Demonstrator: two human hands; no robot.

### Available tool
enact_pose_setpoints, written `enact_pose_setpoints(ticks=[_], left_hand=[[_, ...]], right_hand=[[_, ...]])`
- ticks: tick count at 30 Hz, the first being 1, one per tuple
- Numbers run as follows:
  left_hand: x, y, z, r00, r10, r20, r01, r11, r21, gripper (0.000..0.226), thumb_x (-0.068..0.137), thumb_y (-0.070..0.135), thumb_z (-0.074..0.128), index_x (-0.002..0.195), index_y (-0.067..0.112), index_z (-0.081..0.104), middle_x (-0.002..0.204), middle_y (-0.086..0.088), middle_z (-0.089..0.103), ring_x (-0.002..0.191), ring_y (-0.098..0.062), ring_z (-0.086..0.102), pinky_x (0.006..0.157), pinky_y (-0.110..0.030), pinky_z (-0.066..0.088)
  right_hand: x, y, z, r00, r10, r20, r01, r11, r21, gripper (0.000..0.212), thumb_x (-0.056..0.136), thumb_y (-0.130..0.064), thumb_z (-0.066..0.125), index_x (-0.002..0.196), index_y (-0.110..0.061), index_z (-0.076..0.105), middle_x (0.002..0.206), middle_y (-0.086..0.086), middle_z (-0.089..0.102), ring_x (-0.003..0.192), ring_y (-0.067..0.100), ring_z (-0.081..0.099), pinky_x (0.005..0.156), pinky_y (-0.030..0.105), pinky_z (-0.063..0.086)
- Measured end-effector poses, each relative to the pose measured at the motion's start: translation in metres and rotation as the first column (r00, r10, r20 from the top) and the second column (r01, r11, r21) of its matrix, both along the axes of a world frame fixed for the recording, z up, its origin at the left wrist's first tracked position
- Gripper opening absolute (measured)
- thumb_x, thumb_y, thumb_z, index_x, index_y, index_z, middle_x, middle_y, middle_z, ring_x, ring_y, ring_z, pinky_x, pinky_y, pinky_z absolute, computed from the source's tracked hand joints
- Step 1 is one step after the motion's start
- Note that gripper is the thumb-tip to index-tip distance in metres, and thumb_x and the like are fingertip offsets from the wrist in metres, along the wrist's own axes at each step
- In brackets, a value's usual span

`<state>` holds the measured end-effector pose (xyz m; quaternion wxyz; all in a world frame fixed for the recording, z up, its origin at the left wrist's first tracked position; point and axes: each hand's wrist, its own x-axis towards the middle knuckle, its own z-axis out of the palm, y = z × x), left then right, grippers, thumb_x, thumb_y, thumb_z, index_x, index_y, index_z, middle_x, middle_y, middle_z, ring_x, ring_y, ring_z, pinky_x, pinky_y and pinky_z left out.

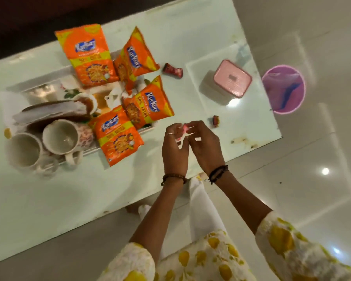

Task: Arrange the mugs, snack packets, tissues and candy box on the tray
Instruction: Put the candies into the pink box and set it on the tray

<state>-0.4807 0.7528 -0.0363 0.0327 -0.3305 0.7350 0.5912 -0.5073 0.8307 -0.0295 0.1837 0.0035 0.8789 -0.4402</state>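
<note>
I see a pale glossy table with a white tray on its left part. Four crinkly orange snack packets lie fanned over the tray's right half, two of them hanging past its edge. Two round cream mugs stand at the tray's near-left corner, with folded white tissues just behind them. The pink rectangular candy box, lid on, sits apart to the right on the table. Two loose wrapped sweets lie on the table. My left hand and right hand pinch one small pink sweet between their fingertips, above the table's near edge. A round pink bin stands on the floor.
</note>
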Motion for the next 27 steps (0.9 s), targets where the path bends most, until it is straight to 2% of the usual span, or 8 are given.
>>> enact_pose_setpoints(ticks=[7,9,11,13,15,18,23,27], left_hand=[[-0.079,0.056,-0.022,1.000,-0.019,0.005,0.018,0.997,0.078,0.044,0.083,-0.005,0.056,0.123,0.010,0.045,0.113,-0.003,0.056,0.101,-0.012,0.053,0.083,-0.018,0.047],[-0.098,0.068,-0.029,1.000,0.007,0.016,-0.008,0.997,0.080,0.044,0.083,-0.002,0.058,0.123,0.009,0.044,0.122,-0.008,0.055,0.104,-0.014,0.052,0.077,-0.006,0.046],[-0.117,0.076,-0.036,0.996,0.053,0.069,-0.060,0.994,0.092,0.043,0.084,-0.001,0.058,0.124,0.008,0.045,0.127,-0.011,0.054,0.108,-0.017,0.053,0.077,-0.005,0.044],[-0.130,0.079,-0.042,0.984,0.103,0.142,-0.119,0.987,0.107,0.041,0.085,-0.001,0.057,0.123,0.007,0.046,0.128,-0.013,0.055,0.111,-0.020,0.054,0.082,-0.013,0.043],[-0.138,0.080,-0.044,0.969,0.146,0.201,-0.179,0.971,0.160,0.038,0.086,0.004,0.056,0.123,0.007,0.047,0.128,-0.015,0.055,0.113,-0.022,0.054,0.086,-0.018,0.043],[-0.145,0.079,-0.039,0.935,0.211,0.286,-0.316,0.859,0.403,0.042,0.089,0.019,0.056,0.128,0.011,0.043,0.127,-0.010,0.054,0.118,-0.023,0.050,0.093,-0.031,0.042],[-0.139,0.068,-0.026,0.917,0.211,0.338,-0.396,0.559,0.728,0.064,0.071,0.049,0.062,0.126,0.019,0.051,0.117,-0.005,0.060,0.104,-0.023,0.062,0.076,-0.038,0.056],[-0.124,0.063,-0.022,0.900,0.202,0.387,-0.435,0.349,0.830,0.083,0.062,0.052,0.062,0.135,0.018,0.043,0.134,-0.013,0.050,0.115,-0.029,0.055,0.094,-0.048,0.043]], right_hand=[[-0.088,0.059,-0.004,0.971,0.222,-0.083,-0.195,0.948,0.251,0.040,0.084,0.001,0.051,0.122,-0.014,0.050,0.120,0.008,0.058,0.100,0.025,0.059,0.073,0.043,0.054],[-0.114,0.071,-0.012,0.946,0.287,-0.154,-0.218,0.910,0.354,0.045,0.082,0.003,0.054,0.125,-0.010,0.050,0.129,0.014,0.053,0.115,0.032,0.053,0.086,0.047,0.052],[-0.142,0.083,-0.025,0.916,0.381,-0.123,-0.271,0.815,0.512,0.055,0.081,-0.003,0.060,0.133,-0.011,0.042,0.146,0.018,0.037,0.136,0.034,0.031,0.111,0.050,0.027],[-0.167,0.094,-0.036,0.897,0.442,0.002,-0.351,0.711,0.610,0.071,0.079,-0.014,0.065,0.140,-0.018,0.029,0.155,0.014,0.018,0.143,0.034,0.013,0.116,0.054,0.005],[-0.185,0.103,-0.041,0.907,0.407,0.106,-0.392,0.728,0.562,0.081,0.074,-0.016,0.070,0.141,-0.023,0.025,0.154,0.014,0.017,0.140,0.038,0.018,0.113,0.057,0.017],[-0.190,0.105,-0.032,0.920,0.371,0.124,-0.390,0.843,0.370,0.081,0.070,-0.023,0.073,0.139,-0.023,0.032,0.145,0.014,0.032,0.123,0.038,0.038,0.098,0.047,0.043],[-0.156,0.095,0.001,0.946,0.272,0.178,-0.271,0.962,-0.028,0.047,0.089,-0.041,0.052,0.134,-0.027,0.043,0.130,0.008,0.052,0.108,0.020,0.052,0.084,0.025,0.039],[-0.132,0.092,0.016,0.932,0.300,0.203,-0.287,0.953,-0.091,0.039,0.097,-0.041,0.035,0.133,-0.030,0.044,0.126,0.008,0.061,0.113,0.022,0.058,0.095,0.035,0.047]])
